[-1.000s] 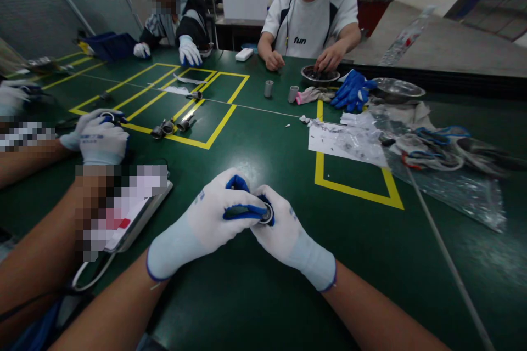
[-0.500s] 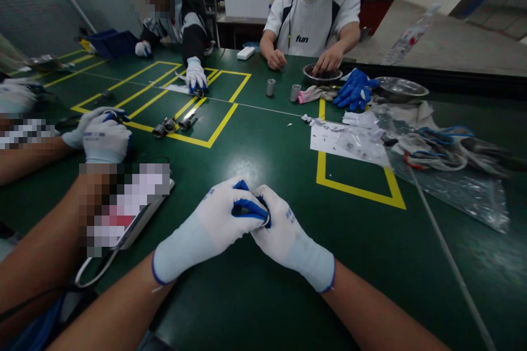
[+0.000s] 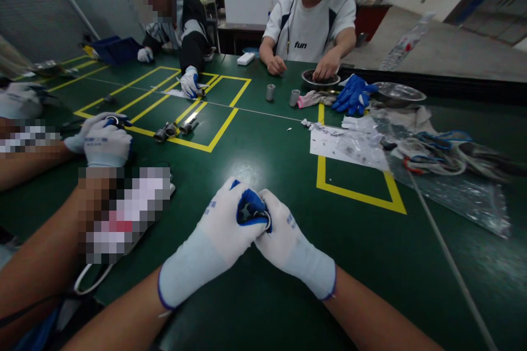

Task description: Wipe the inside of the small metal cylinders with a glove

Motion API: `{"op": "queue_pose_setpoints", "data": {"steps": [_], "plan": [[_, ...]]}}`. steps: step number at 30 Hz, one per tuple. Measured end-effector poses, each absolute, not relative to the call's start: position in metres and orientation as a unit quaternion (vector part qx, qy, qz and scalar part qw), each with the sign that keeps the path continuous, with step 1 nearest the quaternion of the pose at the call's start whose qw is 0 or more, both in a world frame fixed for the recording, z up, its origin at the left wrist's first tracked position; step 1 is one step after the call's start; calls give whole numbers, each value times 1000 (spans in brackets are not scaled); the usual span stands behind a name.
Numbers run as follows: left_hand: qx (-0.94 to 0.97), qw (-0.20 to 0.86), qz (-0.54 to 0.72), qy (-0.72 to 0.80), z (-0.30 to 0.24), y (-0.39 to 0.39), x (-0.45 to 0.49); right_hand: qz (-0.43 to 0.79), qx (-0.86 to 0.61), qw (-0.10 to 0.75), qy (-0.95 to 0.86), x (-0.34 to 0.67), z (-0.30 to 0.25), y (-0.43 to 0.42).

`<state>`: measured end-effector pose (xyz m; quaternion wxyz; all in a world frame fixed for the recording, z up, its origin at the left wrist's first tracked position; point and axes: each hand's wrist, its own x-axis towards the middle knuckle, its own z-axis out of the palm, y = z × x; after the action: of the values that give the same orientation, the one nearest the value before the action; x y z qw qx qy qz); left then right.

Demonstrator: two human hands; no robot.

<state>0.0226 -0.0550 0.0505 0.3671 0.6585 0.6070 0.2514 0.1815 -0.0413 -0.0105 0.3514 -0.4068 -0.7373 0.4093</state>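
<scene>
In white gloves with blue palms, my left hand [image 3: 233,222] and my right hand [image 3: 282,225] meet above the green table [image 3: 247,312]. The fingers of both are curled round a small metal part with a round rim [image 3: 268,222]. Only a pale curved edge of it shows between the fingertips; the gloves cover the rest. Through a gap between my left thumb and fingers the blue palm coating is visible. Right fingertips press against the left ones at the part's rim.
Several metal cylinders [image 3: 170,129] lie inside yellow tape; two metal sleeves [image 3: 270,92] stand farther back. To the right are paper [image 3: 325,142], plastic bags [image 3: 465,197] and blue gloves [image 3: 354,94]. Co-workers' gloved hands [image 3: 107,140] work at left; another person reaches into a bowl [image 3: 307,78].
My left thumb and fingers have spread a little, widening the gap that shows the blue palm. Both hands stay together. Across the table, a co-worker's gloved hand has shifted slightly left.
</scene>
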Motion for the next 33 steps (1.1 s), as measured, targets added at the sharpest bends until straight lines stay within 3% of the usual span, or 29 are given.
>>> {"op": "queue_pose_setpoints", "data": {"steps": [4,12,21,33], "plan": [[637,398,254,610,49,-55,24,410,-411,362,-729,181,-13,-42],[641,462,360,496,37,-53,27,334,-469,526,-625,182,-37,-41],[692,429,312,489,34,-42,24,261,-461,518,-672,178,-46,-42],[660,394,399,500,25,-41,14,183,-437,515,-714,186,-28,-36]]}}
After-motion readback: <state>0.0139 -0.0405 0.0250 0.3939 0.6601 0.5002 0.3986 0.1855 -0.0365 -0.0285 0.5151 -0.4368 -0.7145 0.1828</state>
